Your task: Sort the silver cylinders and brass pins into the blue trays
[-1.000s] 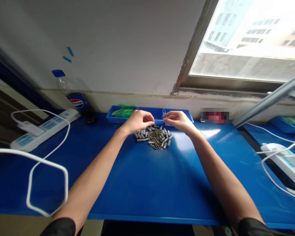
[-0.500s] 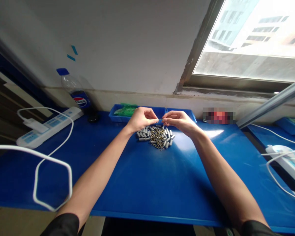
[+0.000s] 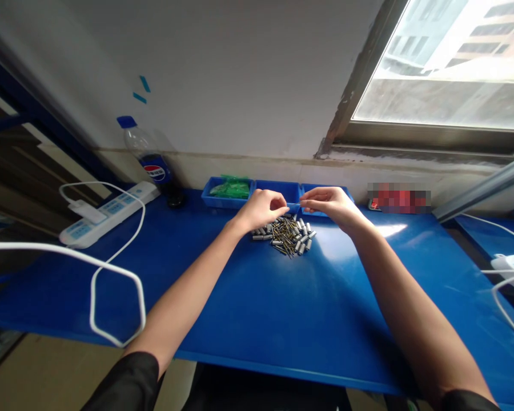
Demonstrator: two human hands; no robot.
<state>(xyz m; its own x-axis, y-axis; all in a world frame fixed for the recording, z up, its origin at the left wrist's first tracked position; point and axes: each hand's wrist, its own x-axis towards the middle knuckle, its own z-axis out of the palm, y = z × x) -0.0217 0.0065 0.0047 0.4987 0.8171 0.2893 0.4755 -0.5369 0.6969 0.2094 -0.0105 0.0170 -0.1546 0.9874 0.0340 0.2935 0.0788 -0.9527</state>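
My left hand (image 3: 263,208) is closed in a pinch, thumb against fingertips, just above the left side of a pile of small metal parts. Facing it, my right hand (image 3: 329,204) also pinches, with a small gap between the two sets of fingertips. Whatever either pinch holds is too small to make out. Below them on the blue table lie several short grey metal cylinders (image 3: 302,247) mixed with thin brass-and-dark pins (image 3: 285,233). The left hand partly covers the pile's back left part.
Behind the hands stand blue bins; the left bin (image 3: 223,201) holds green plastic bags (image 3: 233,186). A cola bottle (image 3: 156,168) and a white power strip (image 3: 89,225) with a looped white cable (image 3: 141,297) are at left. A blurred red item (image 3: 398,198) lies by the wall.
My hands have drawn slightly apart, widening the gap between the fingertips. The whole view has shifted, so the table and bins appear farther right.
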